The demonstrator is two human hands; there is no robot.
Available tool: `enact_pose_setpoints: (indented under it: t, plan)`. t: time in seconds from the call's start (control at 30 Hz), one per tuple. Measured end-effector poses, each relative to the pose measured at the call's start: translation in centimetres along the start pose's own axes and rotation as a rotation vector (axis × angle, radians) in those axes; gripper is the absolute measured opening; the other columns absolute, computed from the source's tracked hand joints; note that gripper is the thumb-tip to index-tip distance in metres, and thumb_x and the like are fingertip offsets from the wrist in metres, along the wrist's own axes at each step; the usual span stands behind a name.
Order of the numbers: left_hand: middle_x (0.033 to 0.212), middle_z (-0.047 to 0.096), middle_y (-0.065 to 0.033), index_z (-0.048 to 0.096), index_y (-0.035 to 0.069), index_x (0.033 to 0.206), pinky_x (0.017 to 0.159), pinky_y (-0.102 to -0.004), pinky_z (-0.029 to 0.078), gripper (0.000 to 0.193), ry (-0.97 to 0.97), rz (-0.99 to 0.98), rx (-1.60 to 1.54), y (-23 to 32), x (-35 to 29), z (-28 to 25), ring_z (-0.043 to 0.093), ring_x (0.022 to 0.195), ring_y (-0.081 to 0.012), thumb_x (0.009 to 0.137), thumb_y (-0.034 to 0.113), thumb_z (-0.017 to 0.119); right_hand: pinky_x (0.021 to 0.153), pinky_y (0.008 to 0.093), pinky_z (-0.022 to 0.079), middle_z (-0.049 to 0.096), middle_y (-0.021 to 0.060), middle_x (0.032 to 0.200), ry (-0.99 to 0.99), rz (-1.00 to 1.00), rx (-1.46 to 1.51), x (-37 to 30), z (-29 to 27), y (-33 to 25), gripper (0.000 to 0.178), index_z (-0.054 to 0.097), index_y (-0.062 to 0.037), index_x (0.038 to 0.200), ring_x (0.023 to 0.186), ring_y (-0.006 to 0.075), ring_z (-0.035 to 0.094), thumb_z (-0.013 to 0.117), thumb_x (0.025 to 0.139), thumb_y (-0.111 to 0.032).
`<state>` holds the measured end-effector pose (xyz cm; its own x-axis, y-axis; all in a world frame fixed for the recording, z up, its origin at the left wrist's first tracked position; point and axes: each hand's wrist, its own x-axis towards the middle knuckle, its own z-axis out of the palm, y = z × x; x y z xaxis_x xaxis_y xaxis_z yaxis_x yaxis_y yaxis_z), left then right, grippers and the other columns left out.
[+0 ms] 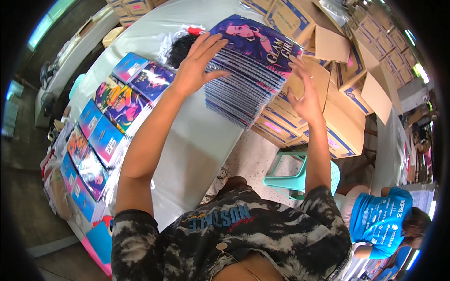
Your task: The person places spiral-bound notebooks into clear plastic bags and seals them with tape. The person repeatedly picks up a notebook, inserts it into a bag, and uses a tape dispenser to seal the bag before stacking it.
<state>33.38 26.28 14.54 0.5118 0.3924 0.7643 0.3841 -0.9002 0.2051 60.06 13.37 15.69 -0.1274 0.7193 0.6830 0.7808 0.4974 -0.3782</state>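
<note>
A tall stack of spiral notebooks (243, 75) with purple cartoon covers stands on the white table (197, 140), leaning over its right edge. My left hand (199, 63) lies flat on the stack's left side and top cover, fingers spread. My right hand (304, 91) is pressed open against the stack's right side, next to the cardboard boxes. Neither hand grips a single notebook; both steady the pile between them.
Rows of colourful notebooks (110, 117) lie along the table's left side. Open cardboard boxes (337, 84) are piled at the right. A teal plastic stool (295, 173) stands on the floor below. A person in a blue shirt (379, 220) sits at lower right.
</note>
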Motion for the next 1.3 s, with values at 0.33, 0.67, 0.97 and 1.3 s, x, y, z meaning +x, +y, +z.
enact_pose_setpoints:
  t: [0.33, 0.67, 0.97, 1.3]
  plan:
    - [0.128, 0.047, -0.022, 0.046, 0.001, 0.126, 0.1, -0.0422, 0.034, 0.063, -0.052, -0.674, 0.701, -14.4, -13.0, 1.7, 0.042, 0.121, -0.0371, 0.081, 0.042, 0.062, 0.082, 0.0368, 0.044, 0.063, 0.0122, 0.094, 0.201, -0.249, 0.344, -7.2, 5.6, -4.2, 0.033, 0.058, -0.0019, 0.099, 0.092, 0.0263, 0.058, 0.061, 0.067, 0.006]
    - [0.097, 0.067, -0.0092, 0.06, 0.005, 0.114, 0.082, -0.0314, 0.049, 0.032, -0.77, -0.818, -0.382, -1.6, -11.4, -9.9, 0.063, 0.09, -0.0189, 0.088, 0.024, 0.057, 0.087, 0.0327, 0.044, 0.061, 0.0133, 0.105, -0.381, 0.591, 0.801, -7.7, 16.9, -8.2, 0.046, 0.053, 0.0029, 0.117, 0.098, 0.0223, 0.056, 0.07, 0.075, -0.008]
    - [0.104, 0.055, -0.0202, 0.05, 0.005, 0.117, 0.082, -0.0394, 0.044, 0.05, -0.319, -0.93, 0.827, -13.6, -28.8, -5.3, 0.055, 0.096, -0.0337, 0.079, 0.033, 0.066, 0.07, 0.0248, 0.047, 0.065, 0.0056, 0.084, -0.632, 0.704, 0.906, -8.3, 19.0, -8.5, 0.021, 0.06, 0.0039, 0.099, 0.075, 0.0089, 0.056, 0.064, 0.082, -0.007]
    - [0.101, 0.061, -0.0101, 0.05, 0.0, 0.118, 0.079, -0.0319, 0.048, 0.039, 0.816, -0.858, 0.258, 7.8, -29.2, -25.7, 0.058, 0.088, -0.0179, 0.082, 0.005, 0.063, 0.073, 0.0251, 0.047, 0.061, 0.0059, 0.096, -1.05, 0.666, 1.3, -9.4, 29.0, -18.5, 0.03, 0.055, 0.0015, 0.111, 0.081, 0.0099, 0.056, 0.059, 0.086, -0.015]
